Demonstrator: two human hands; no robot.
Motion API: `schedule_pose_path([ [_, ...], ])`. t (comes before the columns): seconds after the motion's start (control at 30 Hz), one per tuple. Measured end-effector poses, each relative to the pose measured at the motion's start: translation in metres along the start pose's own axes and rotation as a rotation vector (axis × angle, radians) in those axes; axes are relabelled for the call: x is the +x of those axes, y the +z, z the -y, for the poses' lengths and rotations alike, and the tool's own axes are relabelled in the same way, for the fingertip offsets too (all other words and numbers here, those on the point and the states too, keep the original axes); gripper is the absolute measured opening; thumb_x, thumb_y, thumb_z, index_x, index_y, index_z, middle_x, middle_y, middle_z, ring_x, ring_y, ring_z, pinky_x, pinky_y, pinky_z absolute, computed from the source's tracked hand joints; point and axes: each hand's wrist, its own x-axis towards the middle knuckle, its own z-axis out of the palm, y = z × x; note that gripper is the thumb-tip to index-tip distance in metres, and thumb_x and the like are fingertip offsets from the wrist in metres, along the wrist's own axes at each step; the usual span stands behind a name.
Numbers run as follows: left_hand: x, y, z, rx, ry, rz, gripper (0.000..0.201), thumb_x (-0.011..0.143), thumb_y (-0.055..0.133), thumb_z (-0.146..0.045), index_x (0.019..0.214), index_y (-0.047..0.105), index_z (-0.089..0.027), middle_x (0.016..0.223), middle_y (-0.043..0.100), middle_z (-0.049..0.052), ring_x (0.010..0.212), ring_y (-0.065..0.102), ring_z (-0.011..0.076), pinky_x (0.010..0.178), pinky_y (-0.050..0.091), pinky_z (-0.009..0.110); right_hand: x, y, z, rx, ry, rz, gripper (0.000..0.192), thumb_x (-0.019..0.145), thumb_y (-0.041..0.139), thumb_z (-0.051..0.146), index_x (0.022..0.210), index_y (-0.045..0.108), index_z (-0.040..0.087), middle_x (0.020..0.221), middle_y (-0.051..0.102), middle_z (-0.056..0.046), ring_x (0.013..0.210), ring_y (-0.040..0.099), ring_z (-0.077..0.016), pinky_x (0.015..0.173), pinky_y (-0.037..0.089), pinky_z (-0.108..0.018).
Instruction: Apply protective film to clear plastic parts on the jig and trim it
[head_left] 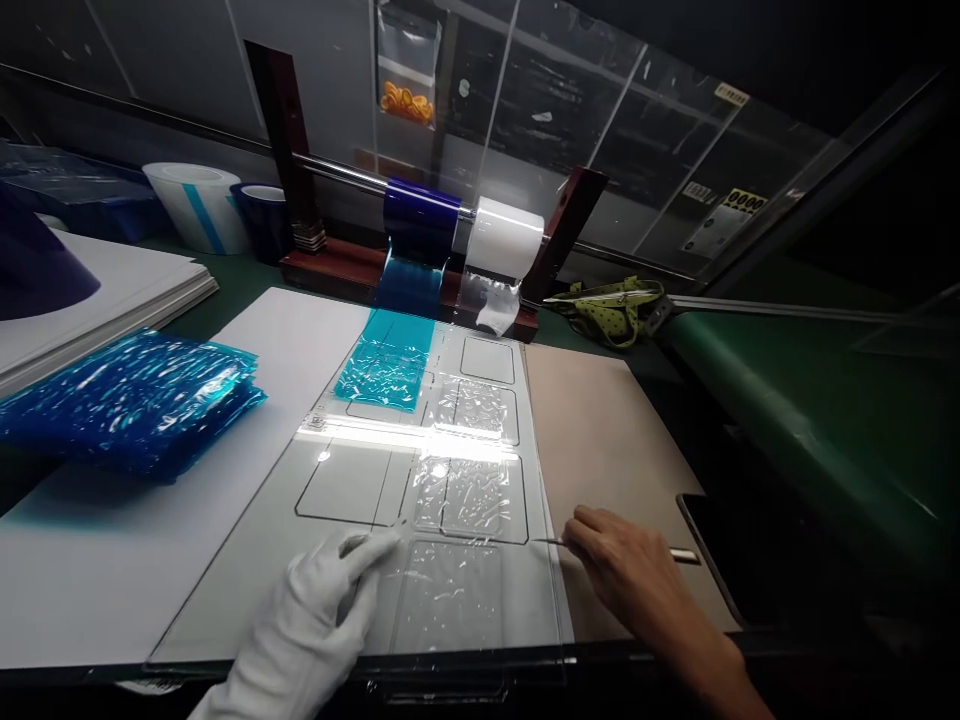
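At lower centre, gloved left hand (315,610) presses clear film (457,500) flat, fingers open; right hand (622,570) pinches thin tool (555,542), best kept shallow.

Open room to the right, clutter to the left and rear

The brown board (615,440) right of the clear plate (352,560) lies bare, giving open passage up to the dark tablet (750,570) at the near right. On the left, a heap of blue film sheets (127,400) and a stack of white sheets (112,290) block the way. At the rear, the wooden roll stand (420,250) with its blue and white film rolls closes off the bench (787,400), and a transparent screen (637,150) rises behind it.
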Motion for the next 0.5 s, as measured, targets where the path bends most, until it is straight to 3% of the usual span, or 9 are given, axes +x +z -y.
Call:
schedule_pose_path([
  [0.07,0.014,-0.008,0.000,-0.077,-0.041,0.039,0.035,0.089,0.043,-0.024,0.119,0.061,-0.028,0.105,0.069,0.001,0.092,0.066,0.0156,0.085,0.053,0.027,-0.007,-0.002,-0.011,-0.012,0.055,0.001,0.023,0.091,0.048,0.008,0.076,0.060,0.021,0.074,0.062,0.001,0.057,0.055,-0.0137,0.050,0.018,-0.027],
  [0.2,0.060,-0.017,-0.006,0.043,-0.009,0.111,0.041,0.090,0.038,-0.022,0.127,0.056,-0.027,0.093,0.069,0.000,0.077,0.064,0.0142,0.077,0.054,0.027,0.009,-0.007,-0.018,0.146,0.136,-0.113,0.018,0.096,0.048,0.024,0.084,0.062,0.023,0.080,0.064,0.001,0.062,0.059,-0.0142,0.052,0.027,-0.025],
  [0.33,0.100,-0.009,-0.015,0.158,0.018,0.106,0.037,0.090,0.040,-0.018,0.120,0.060,-0.025,0.093,0.066,0.004,0.078,0.063,0.0152,0.076,0.052,0.029,0.062,-0.004,-0.003,0.281,0.072,-0.195,0.014,0.094,0.052,0.018,0.087,0.063,0.022,0.086,0.068,0.000,0.072,0.062,-0.0140,0.057,0.032,-0.023],
  [0.5,0.119,0.000,-0.014,0.202,0.027,0.183,0.038,0.083,0.042,-0.006,0.107,0.064,-0.025,0.091,0.065,0.004,0.080,0.063,0.0157,0.075,0.049,0.028,0.130,0.003,0.024,0.270,-0.026,-0.184,0.015,0.093,0.054,0.018,0.082,0.064,0.022,0.082,0.067,0.002,0.067,0.058,-0.0112,0.054,0.025,-0.023],
])
